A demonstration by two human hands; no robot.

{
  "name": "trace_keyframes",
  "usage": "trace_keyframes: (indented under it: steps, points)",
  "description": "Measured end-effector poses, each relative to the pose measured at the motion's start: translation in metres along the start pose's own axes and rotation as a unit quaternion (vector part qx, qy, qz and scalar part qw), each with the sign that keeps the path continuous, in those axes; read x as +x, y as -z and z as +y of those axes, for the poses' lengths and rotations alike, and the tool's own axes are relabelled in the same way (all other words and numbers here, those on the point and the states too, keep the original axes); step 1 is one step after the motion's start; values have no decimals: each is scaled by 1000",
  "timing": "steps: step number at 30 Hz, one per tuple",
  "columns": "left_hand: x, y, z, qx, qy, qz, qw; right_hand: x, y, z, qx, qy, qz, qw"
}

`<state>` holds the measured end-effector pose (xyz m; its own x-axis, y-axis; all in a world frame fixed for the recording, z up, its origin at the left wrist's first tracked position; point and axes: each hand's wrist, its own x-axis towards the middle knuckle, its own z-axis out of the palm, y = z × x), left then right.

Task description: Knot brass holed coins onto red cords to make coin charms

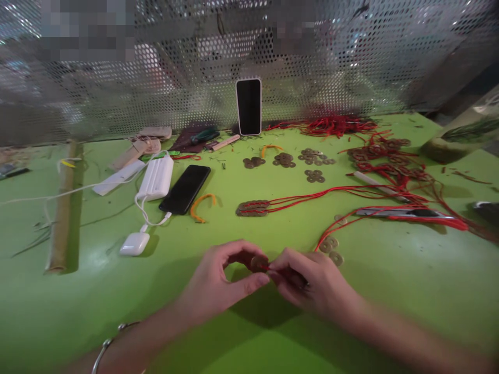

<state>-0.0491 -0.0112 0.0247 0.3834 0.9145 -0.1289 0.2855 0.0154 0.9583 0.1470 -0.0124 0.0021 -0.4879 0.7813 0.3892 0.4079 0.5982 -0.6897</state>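
Between the fingers of my left hand (228, 278) is a round bronze-coloured coin (258, 263). The fingertips of my right hand (307, 278) pinch a red cord at the coin's right edge. Part of the cord is hidden by the right hand, and it comes out behind it as longer red strands (331, 227). Several loose coins (329, 244) with holes lie just beyond the right hand. Farther off, a row of overlapping coins (252, 208) is laced with red cords that run to the right.
Coin piles (284, 160) sit mid-table, with a heap of red cord (339, 125) behind. A propped phone (249, 106) leans on the perforated metal screen (187, 67). At left lie a black phone (185, 189), white power bank (156, 176), earbud case (134, 243) and bamboo stick (62, 218). A utility knife (409, 213) lies right.
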Motion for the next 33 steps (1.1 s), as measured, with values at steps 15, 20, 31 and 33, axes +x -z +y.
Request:
trace_keyframes:
  steps: [15,20,31,33]
  points:
    - [7,4,-3,-43,91,46,994,4,11,7,-134,48,-9,990]
    - [10,5,-3,-62,103,57,991,7,17,10,-90,58,39,993]
    - [9,5,-6,-85,104,85,987,9,20,7,-76,116,99,985]
    - [9,6,-7,-77,100,97,987,10,21,6,-67,96,89,989]
